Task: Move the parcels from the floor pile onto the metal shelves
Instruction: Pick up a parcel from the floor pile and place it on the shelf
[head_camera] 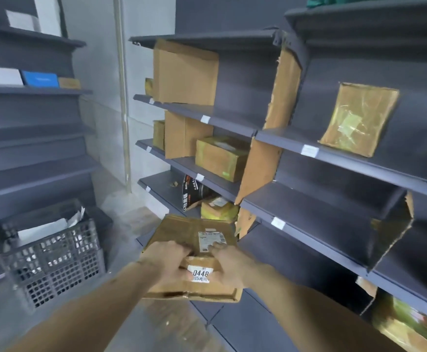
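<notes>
Brown cardboard, flat and a bit crumpled, makes up the parcel [194, 252] held in the lower middle of the frame. It has a white paper label on top and a sticker with numbers on its near edge. The left hand [168, 260] and the right hand [230, 268] both grip that near edge, fingers curled round it, thumbs on top. The parcel's far edge points toward the low boards of the dark grey metal shelves [296, 196] on the right. Those shelves are smooth and flat with straight front lips and small white tags. A taped brown box [221, 158] sits on a middle board, with bare room beside it to the right. At lower left stands a grey plastic crate [52, 260] full of square holes, well apart from the parcel.
</notes>
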`<state>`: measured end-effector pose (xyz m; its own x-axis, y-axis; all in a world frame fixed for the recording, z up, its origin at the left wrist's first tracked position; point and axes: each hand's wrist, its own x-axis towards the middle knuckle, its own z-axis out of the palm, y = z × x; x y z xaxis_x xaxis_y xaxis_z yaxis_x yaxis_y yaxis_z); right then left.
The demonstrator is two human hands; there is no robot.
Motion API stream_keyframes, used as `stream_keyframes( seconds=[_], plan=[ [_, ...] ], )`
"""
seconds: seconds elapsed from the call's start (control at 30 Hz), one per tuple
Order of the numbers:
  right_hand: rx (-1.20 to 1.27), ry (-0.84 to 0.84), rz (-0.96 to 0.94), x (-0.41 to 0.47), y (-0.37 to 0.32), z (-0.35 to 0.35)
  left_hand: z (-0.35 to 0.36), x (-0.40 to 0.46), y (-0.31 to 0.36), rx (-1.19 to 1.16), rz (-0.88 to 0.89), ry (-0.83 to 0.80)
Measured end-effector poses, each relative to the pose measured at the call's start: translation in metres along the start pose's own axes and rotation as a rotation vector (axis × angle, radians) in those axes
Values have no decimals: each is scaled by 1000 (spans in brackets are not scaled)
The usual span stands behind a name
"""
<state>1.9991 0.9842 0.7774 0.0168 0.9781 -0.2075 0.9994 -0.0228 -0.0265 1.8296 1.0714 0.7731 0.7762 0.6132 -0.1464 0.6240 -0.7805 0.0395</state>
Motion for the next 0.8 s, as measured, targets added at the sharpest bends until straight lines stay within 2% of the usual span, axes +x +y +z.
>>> stream_keyframes(
  seconds=[0.23, 0.5, 0.8],
  plan=[
    [-39, -2, -106, 135, -42, -16, 6, 35, -125, -17, -108, 22],
    [-13, 24, -182, 312, -58, -26, 4, 122, -261, -12, -184, 9],
    [-16, -70, -116, 406, -64, -36, -4, 186, -341, -58, -100, -78]
  ],
)
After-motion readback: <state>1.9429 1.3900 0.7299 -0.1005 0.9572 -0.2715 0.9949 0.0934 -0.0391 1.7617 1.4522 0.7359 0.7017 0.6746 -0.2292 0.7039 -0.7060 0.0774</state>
